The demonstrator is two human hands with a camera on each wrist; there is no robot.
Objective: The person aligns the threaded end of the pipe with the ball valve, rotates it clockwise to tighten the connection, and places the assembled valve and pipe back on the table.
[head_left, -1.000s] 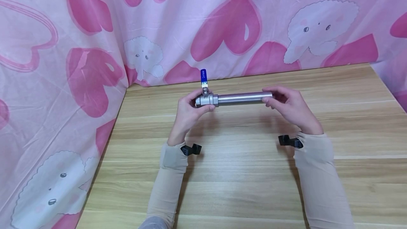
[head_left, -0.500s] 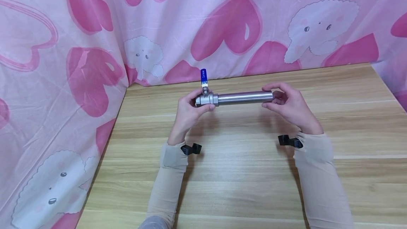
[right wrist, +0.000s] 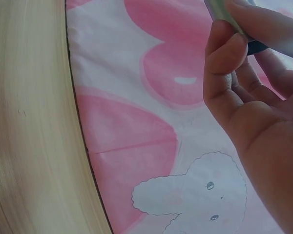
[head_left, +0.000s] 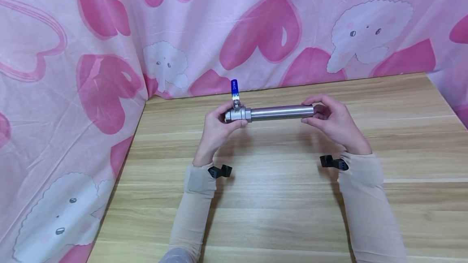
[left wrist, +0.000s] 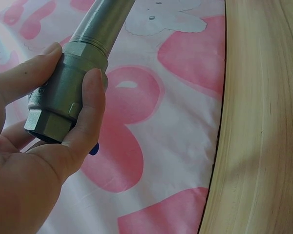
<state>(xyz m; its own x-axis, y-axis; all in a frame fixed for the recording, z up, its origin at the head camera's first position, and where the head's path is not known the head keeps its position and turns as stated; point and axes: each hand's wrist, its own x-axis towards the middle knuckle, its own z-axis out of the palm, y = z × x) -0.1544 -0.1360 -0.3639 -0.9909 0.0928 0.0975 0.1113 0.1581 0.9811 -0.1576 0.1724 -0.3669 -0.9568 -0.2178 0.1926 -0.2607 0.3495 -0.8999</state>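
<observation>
A metal ball valve [head_left: 238, 114] with a blue lever handle [head_left: 234, 87] is joined to the left end of a smooth steel pipe [head_left: 281, 112]. My left hand [head_left: 213, 131] grips the valve body, thumb along its near side and fingers round the back. In the left wrist view the valve's hex end [left wrist: 49, 126] points toward the palm. At the pipe's other end, my right hand [head_left: 336, 123] pinches it between the thumb below and a finger on top. The right wrist view catches only a bit of that pipe end [right wrist: 222, 12] between the fingers. The pipe lies roughly level above the table.
Under both arms spreads a wood-grain table [head_left: 274, 214]. A pink cloth [head_left: 204, 23] printed with hearts hangs along its back and left edges. Small black camera mounts [head_left: 221, 171] stick out inward from both wrists.
My right thumb has slid from the pipe's face down to its lower edge, and the right fingers have risen slightly. The left hand, valve and pipe stay nearly in place.
</observation>
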